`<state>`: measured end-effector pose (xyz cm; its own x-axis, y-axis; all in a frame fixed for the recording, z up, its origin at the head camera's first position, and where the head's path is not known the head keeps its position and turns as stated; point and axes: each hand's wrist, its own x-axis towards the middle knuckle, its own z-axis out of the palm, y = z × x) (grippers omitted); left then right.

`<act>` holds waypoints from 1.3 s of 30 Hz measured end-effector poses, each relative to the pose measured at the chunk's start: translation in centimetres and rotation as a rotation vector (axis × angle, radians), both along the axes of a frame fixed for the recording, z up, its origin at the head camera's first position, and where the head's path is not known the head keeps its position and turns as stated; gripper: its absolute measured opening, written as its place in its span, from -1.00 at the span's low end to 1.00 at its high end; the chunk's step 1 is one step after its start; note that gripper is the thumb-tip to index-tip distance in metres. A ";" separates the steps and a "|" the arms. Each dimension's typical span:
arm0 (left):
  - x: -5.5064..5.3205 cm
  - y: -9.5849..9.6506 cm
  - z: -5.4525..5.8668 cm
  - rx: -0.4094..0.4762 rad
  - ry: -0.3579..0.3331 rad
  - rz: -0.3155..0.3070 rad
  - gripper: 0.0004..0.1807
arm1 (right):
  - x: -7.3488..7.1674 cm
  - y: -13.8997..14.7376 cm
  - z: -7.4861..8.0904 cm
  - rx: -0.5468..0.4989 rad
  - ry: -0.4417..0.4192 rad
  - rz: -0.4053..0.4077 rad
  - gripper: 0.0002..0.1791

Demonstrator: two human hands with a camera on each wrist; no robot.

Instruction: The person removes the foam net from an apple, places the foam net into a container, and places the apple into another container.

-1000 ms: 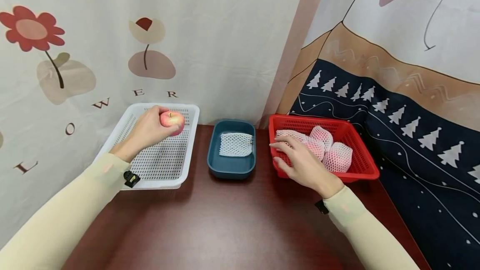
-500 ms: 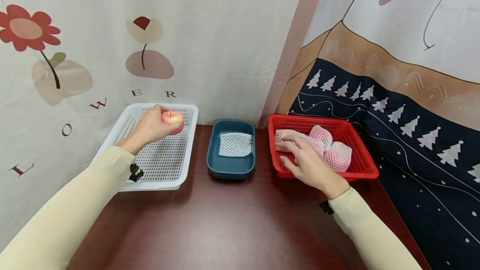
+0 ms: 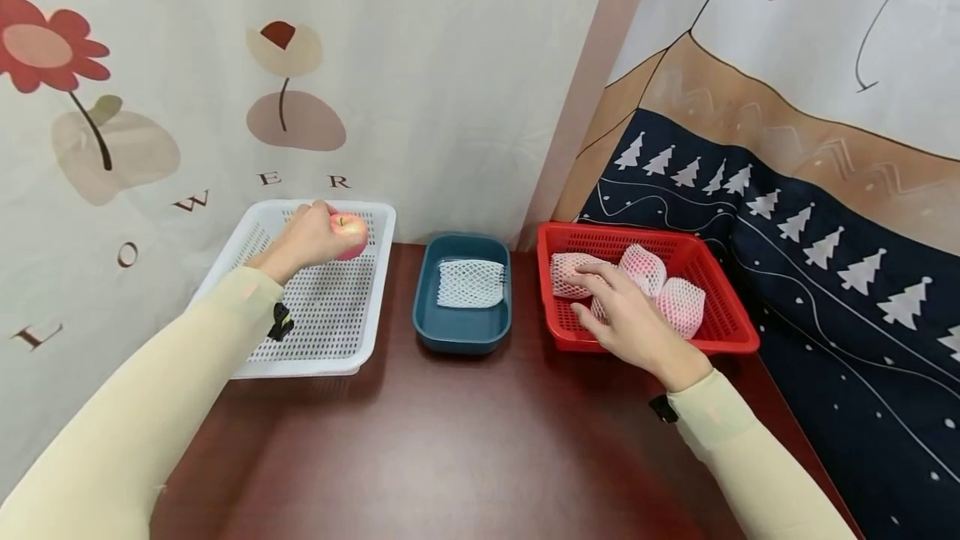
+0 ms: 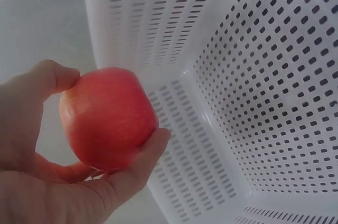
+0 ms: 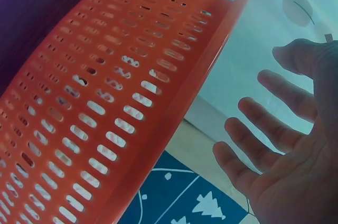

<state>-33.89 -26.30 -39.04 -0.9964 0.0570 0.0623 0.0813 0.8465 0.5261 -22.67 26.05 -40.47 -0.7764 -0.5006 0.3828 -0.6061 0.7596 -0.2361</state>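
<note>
A bare red apple [image 4: 108, 118] is gripped between the thumb and fingers of my left hand [image 3: 303, 240], over the white perforated basket [image 3: 365, 348]. In the left wrist view that basket's floor shows beyond the apple. On the other side, my right hand [image 3: 633, 323] hovers over the front of the red basket [image 3: 738, 332], its fingers spread and loosely bent, holding nothing. Several apples in white foam nets, among them one apple [image 3: 682, 307], lie in the red basket beneath and beside it. From the right wrist, the hand [image 5: 280, 134] stands apart from the red basket's wall.
Between the two baskets stands a dark blue tray [image 3: 461, 330] with a flattened white foam net [image 3: 471, 284] in it. All stand at the back of a dark red-brown table [image 3: 450, 440]. A printed curtain [image 3: 450, 90] hangs close behind them.
My right hand has moved slightly right and toward the front over the netted apples. My left hand stays over the white basket with the apple, its wrist shifted a little rightward.
</note>
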 end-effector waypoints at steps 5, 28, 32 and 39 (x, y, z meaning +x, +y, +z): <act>-0.4 0.1 -0.2 -0.030 -0.071 -0.003 -0.29 | 0.0 0.3 0.1 -0.007 0.002 -0.008 -0.45; -1.8 0.7 -2.3 -0.112 -0.143 -0.109 -0.71 | 0.2 2.2 0.2 0.008 -0.052 -0.095 -0.43; -1.9 0.7 -2.6 -0.140 -0.143 -0.109 -0.65 | 0.2 2.3 0.1 0.007 -0.061 -0.110 -0.43; -3.4 -0.1 -4.6 -0.145 -0.197 -0.108 -0.49 | -0.1 3.0 -0.1 0.010 -0.049 -0.121 -0.45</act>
